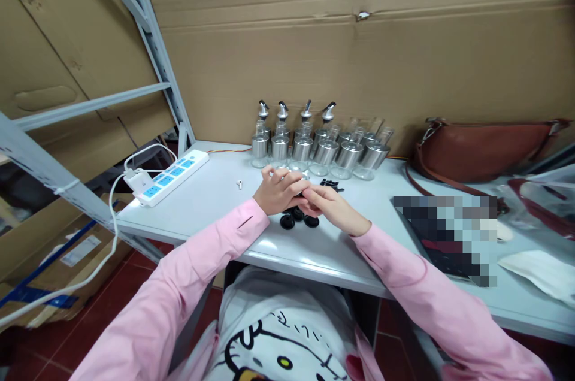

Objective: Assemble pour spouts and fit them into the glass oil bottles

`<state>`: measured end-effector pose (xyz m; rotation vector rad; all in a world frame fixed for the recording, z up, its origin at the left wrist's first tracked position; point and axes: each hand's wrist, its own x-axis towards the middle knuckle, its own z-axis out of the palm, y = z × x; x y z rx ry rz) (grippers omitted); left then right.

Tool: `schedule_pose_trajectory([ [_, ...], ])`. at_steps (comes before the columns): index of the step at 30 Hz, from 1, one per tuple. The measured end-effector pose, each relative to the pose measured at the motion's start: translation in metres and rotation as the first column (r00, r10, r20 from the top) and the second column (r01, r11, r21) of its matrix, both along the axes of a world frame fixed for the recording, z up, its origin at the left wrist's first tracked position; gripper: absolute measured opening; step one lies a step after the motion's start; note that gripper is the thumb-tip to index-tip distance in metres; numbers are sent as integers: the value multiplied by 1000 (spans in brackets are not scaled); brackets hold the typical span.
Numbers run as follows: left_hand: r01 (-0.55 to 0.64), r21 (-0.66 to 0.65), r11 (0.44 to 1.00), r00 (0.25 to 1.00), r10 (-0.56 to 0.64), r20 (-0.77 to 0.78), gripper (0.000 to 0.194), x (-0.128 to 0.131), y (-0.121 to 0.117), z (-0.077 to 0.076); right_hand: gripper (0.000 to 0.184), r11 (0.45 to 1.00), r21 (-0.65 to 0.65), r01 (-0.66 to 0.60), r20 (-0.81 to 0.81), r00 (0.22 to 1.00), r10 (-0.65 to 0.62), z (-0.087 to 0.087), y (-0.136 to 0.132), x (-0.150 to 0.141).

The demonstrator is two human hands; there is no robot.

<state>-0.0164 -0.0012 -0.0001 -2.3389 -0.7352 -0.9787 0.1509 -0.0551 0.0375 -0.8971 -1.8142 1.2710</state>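
My left hand [279, 190] and my right hand [333, 207] meet over the middle of the table, fingers curled together. Whatever sits between the fingertips is mostly hidden; only a dark edge shows. Just under them lie several round black rubber-like pieces [287, 222]. A small heap of thin black parts [330, 184] rests beyond my right hand. Behind stand several glass bottles with steel sleeves [303, 148], in rows along the cardboard. Some in the back row carry metal pour spouts [329, 111] with black tips; the front ones have bare glass necks.
A white power strip [177, 177] with a plugged-in charger lies at the left, near a white earbud [239, 184]. Rightward are a brown leather bag [485, 150], a pixelated flat object [444, 243] and a white cloth-like item [541, 273]. Metal shelf posts [157, 51] rise at the left.
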Motion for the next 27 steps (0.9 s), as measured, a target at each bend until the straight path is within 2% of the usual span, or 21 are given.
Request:
schedule_pose_trajectory([
  [5,68,98,993,997,-70,22,59,-2,-4,11,48,999,-37,-23,34,999,24,-4,0,-1],
  [8,103,161,982,992,-112,48,59,-1,-8,19,48,999,-40,-4,64,998,6,-6,-1,-5],
  [11,144,199,969,985,-160,68,58,0,-10,26,43,991,116,65,168,982,-85,-6,-3,-7],
  [14,180,146,973,981,-189,50,59,1,-10,29,36,926,361,115,275,935,-223,-6,-4,-7],
  [17,167,28,986,986,-168,23,60,1,-9,30,32,793,599,107,332,869,-368,-8,-2,-3],
  [18,154,-20,988,988,-154,10,62,1,-8,30,30,724,685,83,344,839,-422,-9,-1,-2],
  [20,127,-120,985,992,-129,-12,66,1,-6,31,27,549,836,-6,350,777,-523,-9,2,1],
  [22,109,-213,971,993,-116,-19,68,1,-4,31,26,376,919,-118,336,732,-592,-7,4,3],
  [23,105,-255,961,993,-113,-17,69,2,-3,31,26,312,935,-168,332,718,-612,-6,5,4],
  [25,98,-322,942,994,-107,-12,68,2,-2,31,26,239,939,-246,342,693,-634,-4,6,5],
  [27,87,-368,926,995,-95,-2,65,2,-2,32,24,210,932,-294,358,668,-653,-1,7,6],
])
